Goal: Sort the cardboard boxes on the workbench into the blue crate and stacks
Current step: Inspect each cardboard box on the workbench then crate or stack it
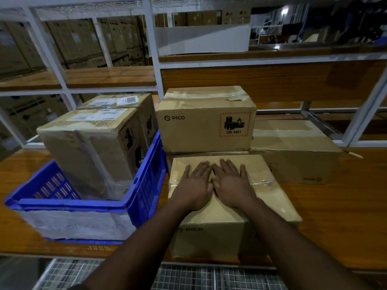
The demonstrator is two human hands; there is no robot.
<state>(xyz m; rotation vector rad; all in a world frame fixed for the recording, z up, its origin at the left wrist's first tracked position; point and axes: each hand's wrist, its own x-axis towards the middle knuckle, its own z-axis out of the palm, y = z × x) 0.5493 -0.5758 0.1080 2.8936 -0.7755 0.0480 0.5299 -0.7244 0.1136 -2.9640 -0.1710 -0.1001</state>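
Both grips spread flat, side by side: left hand (195, 185) & right hand (231, 185) press top of near PICO box (272, 197) on surface (335, 216), just right of blue crate (146, 185).

Both hands, the left hand (195, 186) and right hand (231, 185), lie flat on the near PICO box (228, 214). Just ahead, a stacked PICO box (206, 120) walls off forward reach. Left, the blue crate (144, 185) touches the near box. Right, bare workbench (343, 206) lies open before the low flat box (297, 151).
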